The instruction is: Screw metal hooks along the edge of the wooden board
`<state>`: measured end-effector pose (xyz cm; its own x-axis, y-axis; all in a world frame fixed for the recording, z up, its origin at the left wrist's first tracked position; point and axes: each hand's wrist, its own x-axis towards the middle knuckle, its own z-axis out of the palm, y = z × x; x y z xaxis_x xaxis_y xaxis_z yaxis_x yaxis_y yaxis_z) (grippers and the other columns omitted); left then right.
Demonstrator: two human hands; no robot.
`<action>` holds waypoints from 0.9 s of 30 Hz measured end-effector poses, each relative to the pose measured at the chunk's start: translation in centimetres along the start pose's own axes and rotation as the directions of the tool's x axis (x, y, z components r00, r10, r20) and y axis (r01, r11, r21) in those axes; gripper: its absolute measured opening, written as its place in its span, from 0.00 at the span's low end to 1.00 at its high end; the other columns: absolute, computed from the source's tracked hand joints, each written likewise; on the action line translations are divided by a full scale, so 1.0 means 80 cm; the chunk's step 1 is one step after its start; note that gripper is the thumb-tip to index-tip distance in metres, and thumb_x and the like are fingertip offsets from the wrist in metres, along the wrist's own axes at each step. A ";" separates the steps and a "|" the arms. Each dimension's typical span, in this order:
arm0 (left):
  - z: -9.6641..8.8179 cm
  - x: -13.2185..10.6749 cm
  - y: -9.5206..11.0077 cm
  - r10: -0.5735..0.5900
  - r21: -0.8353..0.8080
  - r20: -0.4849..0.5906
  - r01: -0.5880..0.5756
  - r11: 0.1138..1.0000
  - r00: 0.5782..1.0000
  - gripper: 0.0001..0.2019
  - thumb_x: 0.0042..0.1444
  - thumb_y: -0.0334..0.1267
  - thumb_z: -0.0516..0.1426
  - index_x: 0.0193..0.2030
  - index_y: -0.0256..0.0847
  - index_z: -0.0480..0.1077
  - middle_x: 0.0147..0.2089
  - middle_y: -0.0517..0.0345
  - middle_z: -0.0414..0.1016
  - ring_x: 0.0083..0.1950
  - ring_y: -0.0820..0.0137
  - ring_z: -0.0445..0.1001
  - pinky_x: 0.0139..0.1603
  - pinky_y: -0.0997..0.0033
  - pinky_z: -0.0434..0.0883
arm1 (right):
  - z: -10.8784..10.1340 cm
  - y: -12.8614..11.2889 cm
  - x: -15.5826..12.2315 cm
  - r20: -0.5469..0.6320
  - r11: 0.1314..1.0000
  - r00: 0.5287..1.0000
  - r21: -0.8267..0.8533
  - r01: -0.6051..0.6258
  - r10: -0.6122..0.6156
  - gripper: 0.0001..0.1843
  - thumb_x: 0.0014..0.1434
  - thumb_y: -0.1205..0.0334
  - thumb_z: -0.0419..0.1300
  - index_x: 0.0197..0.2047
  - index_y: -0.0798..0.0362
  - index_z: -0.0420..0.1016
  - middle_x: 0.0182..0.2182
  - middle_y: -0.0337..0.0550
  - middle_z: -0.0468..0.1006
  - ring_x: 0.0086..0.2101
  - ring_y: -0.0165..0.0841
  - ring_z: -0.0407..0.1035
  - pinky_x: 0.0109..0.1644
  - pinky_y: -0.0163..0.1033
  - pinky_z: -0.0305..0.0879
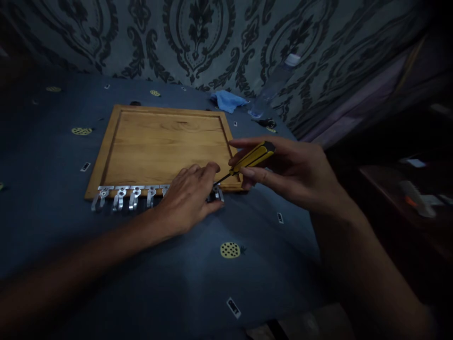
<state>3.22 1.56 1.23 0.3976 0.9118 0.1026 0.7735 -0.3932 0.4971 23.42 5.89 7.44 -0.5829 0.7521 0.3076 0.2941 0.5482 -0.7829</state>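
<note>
A framed wooden board [170, 146] lies on the blue cloth. Several silver metal hooks [136, 193] line its front edge. My left hand [189, 196] grips that edge near the right corner, fingers on top and thumb in front, beside the rightmost hook [217, 192]. It covers part of the hook row. Between thumb and fingers, my right hand [290, 172] holds a screwdriver with a yellow and black handle [253, 158]. The shaft slants down to the left toward the rightmost hook. Whether the tip sits in a screw is too small to tell.
Behind the board lie a light blue rag [228, 100] and a dark small object [266, 123]. A clear plastic bottle [272, 87] leans against the patterned wall covering [198, 38]. To the right, a lower dark surface [396, 189] bears a few dim items.
</note>
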 end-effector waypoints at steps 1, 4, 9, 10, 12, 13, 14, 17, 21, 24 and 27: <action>0.000 0.000 0.000 0.001 0.000 -0.002 -0.001 1.000 1.000 0.28 0.59 0.42 0.66 0.61 0.38 0.61 0.50 0.48 0.75 0.53 0.55 0.73 0.55 0.54 0.70 | 0.000 -0.001 0.002 0.004 1.000 1.000 -0.004 0.000 0.000 0.21 0.61 0.56 0.70 0.57 0.46 0.79 0.42 0.42 0.85 0.30 0.30 0.78 0.34 0.36 0.80; -0.001 0.001 0.000 0.001 0.001 0.000 -0.001 1.000 1.000 0.27 0.59 0.43 0.66 0.60 0.38 0.62 0.49 0.48 0.75 0.54 0.54 0.73 0.55 0.53 0.71 | 0.004 -0.005 0.007 -0.001 1.000 1.000 0.023 -0.007 0.007 0.20 0.61 0.55 0.70 0.56 0.47 0.79 0.39 0.41 0.84 0.30 0.31 0.79 0.34 0.35 0.79; -0.001 0.002 0.000 0.005 -0.008 -0.001 -0.005 1.000 1.000 0.25 0.59 0.42 0.66 0.58 0.39 0.62 0.50 0.48 0.75 0.55 0.53 0.73 0.56 0.52 0.71 | 0.020 -0.005 0.015 -0.057 0.992 0.998 0.124 -0.026 0.034 0.12 0.60 0.50 0.70 0.41 0.49 0.82 0.34 0.38 0.82 0.26 0.29 0.77 0.31 0.35 0.77; -0.001 0.002 0.000 0.006 -0.009 -0.004 -0.006 1.000 1.000 0.25 0.59 0.42 0.66 0.58 0.39 0.62 0.50 0.48 0.75 0.55 0.53 0.73 0.56 0.52 0.71 | 0.024 -0.003 0.015 -0.092 0.992 0.995 0.123 -0.017 0.028 0.12 0.58 0.50 0.72 0.37 0.49 0.82 0.33 0.37 0.80 0.25 0.29 0.76 0.29 0.35 0.76; -0.001 0.002 0.000 0.006 -0.012 -0.007 -0.006 1.000 1.000 0.26 0.59 0.42 0.66 0.59 0.39 0.61 0.50 0.49 0.75 0.55 0.54 0.73 0.56 0.52 0.71 | 0.029 0.001 0.015 -0.177 0.994 0.984 0.109 0.004 0.016 0.12 0.54 0.51 0.75 0.33 0.49 0.81 0.29 0.36 0.78 0.24 0.27 0.74 0.26 0.33 0.73; -0.001 0.002 0.000 0.004 -0.014 -0.007 -0.004 1.000 1.000 0.27 0.58 0.42 0.67 0.59 0.39 0.61 0.50 0.49 0.75 0.55 0.54 0.73 0.57 0.52 0.71 | 0.031 0.002 0.014 -0.219 0.995 0.976 0.100 0.010 0.012 0.13 0.52 0.51 0.76 0.32 0.49 0.81 0.28 0.35 0.77 0.23 0.27 0.73 0.25 0.33 0.72; -0.002 0.003 0.001 0.001 -0.015 -0.005 -0.001 1.000 1.000 0.27 0.58 0.42 0.67 0.59 0.39 0.61 0.50 0.48 0.75 0.55 0.54 0.73 0.57 0.52 0.71 | 0.033 0.004 0.013 -0.256 0.996 0.967 0.091 0.011 0.013 0.13 0.51 0.52 0.76 0.32 0.49 0.82 0.28 0.35 0.77 0.23 0.26 0.72 0.25 0.33 0.72; -0.004 0.003 0.002 -0.017 -0.013 0.016 0.017 1.000 1.000 0.26 0.58 0.42 0.68 0.58 0.40 0.62 0.51 0.48 0.75 0.55 0.53 0.74 0.56 0.52 0.71 | 0.034 0.004 0.008 -0.329 0.999 0.944 0.048 -0.007 0.022 0.12 0.52 0.52 0.76 0.35 0.48 0.84 0.29 0.36 0.79 0.23 0.27 0.71 0.25 0.34 0.74; -0.005 0.002 0.003 -0.018 -0.017 0.026 0.018 1.000 1.000 0.27 0.58 0.42 0.67 0.59 0.39 0.62 0.50 0.49 0.76 0.54 0.54 0.74 0.56 0.51 0.71 | 0.032 0.003 0.000 -0.368 1.000 0.930 -0.015 -0.011 0.005 0.14 0.54 0.54 0.75 0.44 0.44 0.85 0.31 0.36 0.82 0.22 0.28 0.71 0.25 0.36 0.76; -0.005 0.001 0.002 -0.018 -0.016 0.026 0.019 1.000 0.999 0.27 0.59 0.42 0.67 0.60 0.39 0.62 0.50 0.48 0.76 0.54 0.54 0.74 0.56 0.51 0.71 | 0.030 0.004 -0.004 -0.351 0.999 0.936 -0.029 -0.013 0.002 0.15 0.59 0.55 0.72 0.49 0.42 0.83 0.37 0.38 0.84 0.22 0.27 0.72 0.25 0.36 0.76; -0.005 0.001 0.002 -0.022 -0.011 0.037 0.022 1.000 0.999 0.27 0.59 0.42 0.67 0.60 0.38 0.62 0.50 0.48 0.76 0.54 0.54 0.73 0.56 0.51 0.71 | 0.030 0.004 -0.005 -0.328 1.000 0.945 -0.016 -0.016 0.010 0.15 0.61 0.54 0.70 0.51 0.43 0.82 0.39 0.38 0.84 0.22 0.26 0.72 0.26 0.36 0.75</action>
<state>3.20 1.61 1.66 0.3985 0.9152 0.0596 0.7768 -0.3714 0.5086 21.90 4.91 5.78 -0.2997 0.8359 0.4599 0.3159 0.5418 -0.7789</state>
